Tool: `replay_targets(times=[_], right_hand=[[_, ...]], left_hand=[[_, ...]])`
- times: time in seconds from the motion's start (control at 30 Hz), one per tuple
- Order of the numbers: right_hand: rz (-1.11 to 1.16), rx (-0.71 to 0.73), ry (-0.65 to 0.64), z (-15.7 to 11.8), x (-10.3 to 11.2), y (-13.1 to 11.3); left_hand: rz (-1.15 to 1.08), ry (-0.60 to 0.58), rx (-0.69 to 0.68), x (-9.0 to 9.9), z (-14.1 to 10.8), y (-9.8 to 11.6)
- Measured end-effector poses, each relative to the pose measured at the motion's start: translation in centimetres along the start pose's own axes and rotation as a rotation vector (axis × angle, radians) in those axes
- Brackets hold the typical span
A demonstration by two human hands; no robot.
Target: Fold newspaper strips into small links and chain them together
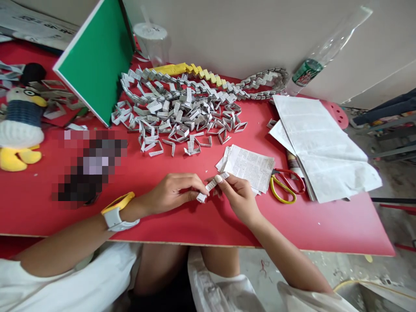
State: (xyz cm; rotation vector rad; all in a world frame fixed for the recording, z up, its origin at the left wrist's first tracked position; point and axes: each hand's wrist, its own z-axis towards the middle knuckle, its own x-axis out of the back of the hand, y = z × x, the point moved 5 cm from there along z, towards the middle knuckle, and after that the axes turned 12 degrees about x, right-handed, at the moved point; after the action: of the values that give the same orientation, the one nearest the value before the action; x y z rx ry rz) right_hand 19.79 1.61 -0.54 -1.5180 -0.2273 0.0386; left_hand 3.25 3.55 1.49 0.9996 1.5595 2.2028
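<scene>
1. Left hand first: it was palm down just right of the watch, forearm slanting in from the near left, wrist pretty level. Thumb and curled fingers were pinching the lower end of the little printed paper strip.
2. The strip sat between both hands, held just above the red table. Looked like a fold or crease being worked, imo. Couldn't tell if that was one piece or two.
3. Beyond the hands was a messy heap of folded paper links, with a woven chain behind it and off to the right.
4. Right hand came in from the near right, forearm angled up, thumb pressed flat on the strip's upper end, fingers tucked under. From there the next move called for a firm, even pinch, I'd say.
5. Printed slips lay just past the right hand, scissors to its right.
</scene>
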Motion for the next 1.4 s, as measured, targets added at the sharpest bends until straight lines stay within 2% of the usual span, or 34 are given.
replay_targets(times=[0.13, 0.3, 0.43, 0.6, 0.77, 0.83, 0.9, 1.07, 1.17, 1.3, 1.4], right_hand=[[-0.081, 0.106, -0.040, -0.1, -0.2, -0.6], [-0.148, 0.165, -0.077, -0.3, -0.7, -0.7], [-0.134, 0.178, -0.087, -0.3, -1.0, -0.5], [-0.052, 0.198, -0.096, -0.2, -0.9, -0.3], [0.121, 0.003, 0.014, -0.2, -0.4, 0.7], [0.223, -0.061, 0.025, -0.2, -0.6, 1.1], [0.314, -0.100, 0.044, -0.2, -0.7, 1.3], [0.535, -0.203, 0.149, -0.1, -0.2, 2.0], [0.579, -0.256, 0.169, -0.1, 0.0, 2.2], [0.581, -0.254, 0.136, -0.2, -0.2, 2.0], [0.548, -0.253, 0.108, -0.4, -0.5, 2.0]], left_hand=[[-0.039, 0.005, 0.131, -0.2, 0.2, -0.7], [-0.011, 0.001, 0.347, -0.7, 0.2, -2.1], [-0.050, 0.004, 0.403, -0.8, 0.0, -2.3], [0.009, 0.027, 0.340, -0.7, 0.1, -1.4], [-0.062, 0.201, 0.378, -0.1, -0.1, -1.5], [-0.063, 0.236, 0.361, 0.1, -0.2, -1.4], [-0.046, 0.189, 0.294, 0.2, 0.0, -1.0], [-0.006, -0.018, 0.152, 0.6, 0.2, -0.1], [-0.054, -0.103, 0.100, 0.6, 0.1, -0.1], [-0.112, -0.063, 0.046, 0.4, 0.1, -0.5], [-0.128, 0.041, 0.094, 0.4, 0.3, -1.1]])
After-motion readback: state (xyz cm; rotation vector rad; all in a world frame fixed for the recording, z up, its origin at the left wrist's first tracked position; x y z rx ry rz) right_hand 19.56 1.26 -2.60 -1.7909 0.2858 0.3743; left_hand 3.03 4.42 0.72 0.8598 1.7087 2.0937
